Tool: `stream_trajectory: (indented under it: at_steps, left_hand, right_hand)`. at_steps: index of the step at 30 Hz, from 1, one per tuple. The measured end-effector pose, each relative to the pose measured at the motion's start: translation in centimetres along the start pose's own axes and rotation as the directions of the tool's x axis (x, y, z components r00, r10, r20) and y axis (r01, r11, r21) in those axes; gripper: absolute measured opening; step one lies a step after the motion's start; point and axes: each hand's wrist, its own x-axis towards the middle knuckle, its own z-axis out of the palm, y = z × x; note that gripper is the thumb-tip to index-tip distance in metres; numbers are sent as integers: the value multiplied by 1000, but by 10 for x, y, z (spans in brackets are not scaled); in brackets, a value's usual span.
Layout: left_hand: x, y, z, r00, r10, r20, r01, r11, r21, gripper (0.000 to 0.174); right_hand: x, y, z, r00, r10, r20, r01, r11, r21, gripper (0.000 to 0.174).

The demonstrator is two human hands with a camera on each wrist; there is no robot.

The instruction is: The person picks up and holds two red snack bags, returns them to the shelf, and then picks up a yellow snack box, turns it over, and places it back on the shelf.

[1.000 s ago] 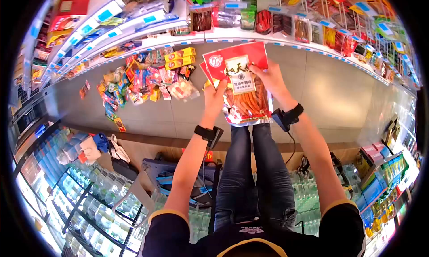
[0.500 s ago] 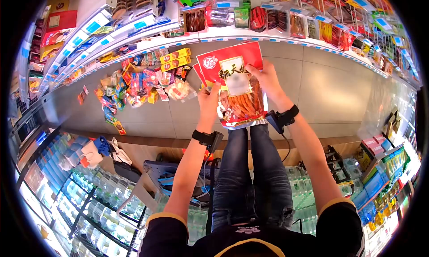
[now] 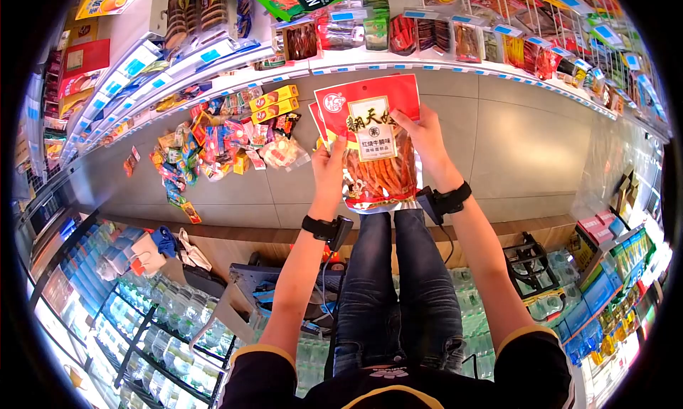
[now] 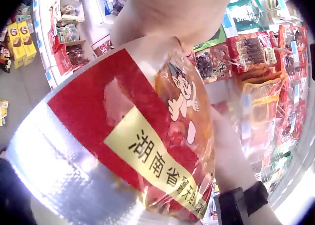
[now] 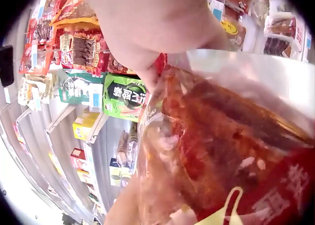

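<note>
In the head view, the red pack (image 3: 384, 174) is up in the air over the floor (image 3: 526, 145), between the left grip (image 3: 328, 172) and the right grip (image 3: 428, 133). From far away, I think this step is looking it over. The next move calls for a soft, even hold so it won't slip. Both grips are closed, thumbs pinching its sides. What looks like a second pack (image 3: 317, 122) pokes out behind. A heap of snacks (image 3: 231, 140) lies to the left.

In the left wrist view, I see the pack's silver and red end; the fingertips are hidden.

In the right wrist view, the pack is very close, right under the right grip, but I can't see all its fingers
</note>
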Motion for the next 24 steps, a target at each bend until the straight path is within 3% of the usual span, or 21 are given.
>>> stream_trajectory:
  at_steps: [6,8,10,14,15,18,21,22,24]
  left_hand:
    - [-2,6,6,998,-48,-49,42,992,-120,25]
    - [-1,5,0,997,-72,2,71,980,-184,26]
    - [2,6,5,999,-7,-36,0,983,-185,25]
    - [7,-1,-3,999,-30,-24,25,982,-186,26]
    - [7,1,-2,999,-49,-9,46,983,-178,26]
    - [3,6,5,983,-184,-15,164,910,-381,29]
    - [1,9,8,987,-157,28,157,931,-329,32]
    - [8,3,-7,974,-179,137,213,928,-304,36]
    - [4,-8,-12,965,-236,113,253,952,-172,40]
  right_hand:
    - [-4,-17,-15,967,100,236,-131,984,117,45]
    - [-5,-14,-23,917,167,361,-206,976,72,47]
    - [-7,-15,-26,870,189,455,-223,975,21,54]
    - [-8,-13,-25,899,53,436,-2,993,-116,68]
    - [-8,-11,-25,906,61,419,-21,995,-100,66]
    - [-11,-3,-24,924,102,367,-95,995,-37,59]
    - [-16,1,-25,942,146,303,-157,988,12,51]
    - [-17,2,-26,952,133,275,-140,990,6,49]
    - [-18,12,-31,960,140,244,-145,990,1,47]
